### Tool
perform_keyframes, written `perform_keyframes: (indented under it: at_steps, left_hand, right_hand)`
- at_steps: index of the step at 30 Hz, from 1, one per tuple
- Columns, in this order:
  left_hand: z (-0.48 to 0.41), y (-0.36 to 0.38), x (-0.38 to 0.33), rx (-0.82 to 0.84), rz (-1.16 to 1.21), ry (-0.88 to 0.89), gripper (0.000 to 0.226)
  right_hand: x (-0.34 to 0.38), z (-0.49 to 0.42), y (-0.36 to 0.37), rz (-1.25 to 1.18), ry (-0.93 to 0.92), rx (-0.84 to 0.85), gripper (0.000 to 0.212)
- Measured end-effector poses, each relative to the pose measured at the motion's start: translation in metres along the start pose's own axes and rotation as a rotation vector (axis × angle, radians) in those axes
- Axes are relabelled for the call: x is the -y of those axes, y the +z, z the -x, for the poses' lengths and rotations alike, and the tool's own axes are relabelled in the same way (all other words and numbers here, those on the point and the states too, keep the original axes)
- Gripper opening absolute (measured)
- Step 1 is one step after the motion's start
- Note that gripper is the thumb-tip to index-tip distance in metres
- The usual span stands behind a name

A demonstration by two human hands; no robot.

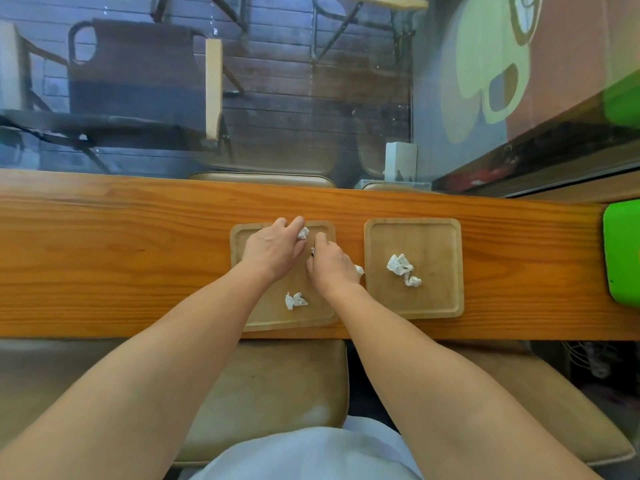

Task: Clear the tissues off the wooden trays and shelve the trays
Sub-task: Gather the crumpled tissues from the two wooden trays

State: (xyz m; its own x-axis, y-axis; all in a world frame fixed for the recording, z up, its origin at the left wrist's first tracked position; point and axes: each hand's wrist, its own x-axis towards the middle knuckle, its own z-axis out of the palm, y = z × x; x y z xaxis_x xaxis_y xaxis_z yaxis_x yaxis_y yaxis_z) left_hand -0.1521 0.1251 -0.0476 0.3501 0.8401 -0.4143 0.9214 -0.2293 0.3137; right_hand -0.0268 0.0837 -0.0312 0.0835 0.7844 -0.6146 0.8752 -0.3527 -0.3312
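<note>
Two square wooden trays lie side by side on the long wooden counter (104, 258). On the left tray (239, 237), my left hand (273, 251) pinches a small crumpled tissue (303, 233) near the far edge. My right hand (330, 265) rests on the same tray, fingers curled over a tissue scrap (360, 270) that peeks out at its right side. Another crumpled tissue (294, 301) lies near that tray's front. The right tray (446, 237) holds a larger crumpled tissue (401, 270), untouched.
A bright green object (623, 251) sits at the counter's right end. A glass pane rises behind the counter, with a white box (401, 161) beyond it. Tan cushioned stools (277, 382) stand below the counter's front edge.
</note>
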Motion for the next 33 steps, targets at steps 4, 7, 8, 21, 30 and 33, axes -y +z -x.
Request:
perform_keyframes:
  at_steps: [4,7,8,21,30,33]
  left_hand:
    - [0.008,0.003,-0.009,0.017,0.016,-0.032,0.03]
    - [0.016,0.003,-0.019,0.046,0.025,-0.075,0.033]
    - [0.02,0.002,-0.022,0.052,0.029,-0.095,0.031]
    - [0.091,0.01,-0.083,0.009,0.103,-0.273,0.026]
    - [0.134,0.018,-0.124,-0.02,0.039,-0.276,0.033]
    - [0.143,0.022,-0.135,-0.053,0.036,-0.291,0.037]
  right_hand:
    - [-0.007,0.005,-0.003,-0.022,-0.012,0.038,0.008]
    - [-0.016,0.014,-0.007,-0.042,-0.021,0.05,0.009]
    - [-0.018,0.018,-0.009,-0.043,-0.019,0.047,0.011]
    - [-0.064,0.067,-0.039,-0.095,0.01,0.012,0.022]
    - [-0.099,0.1,-0.041,-0.039,-0.014,0.022,0.034]
    - [-0.11,0.11,-0.043,-0.032,-0.035,0.054,0.026]
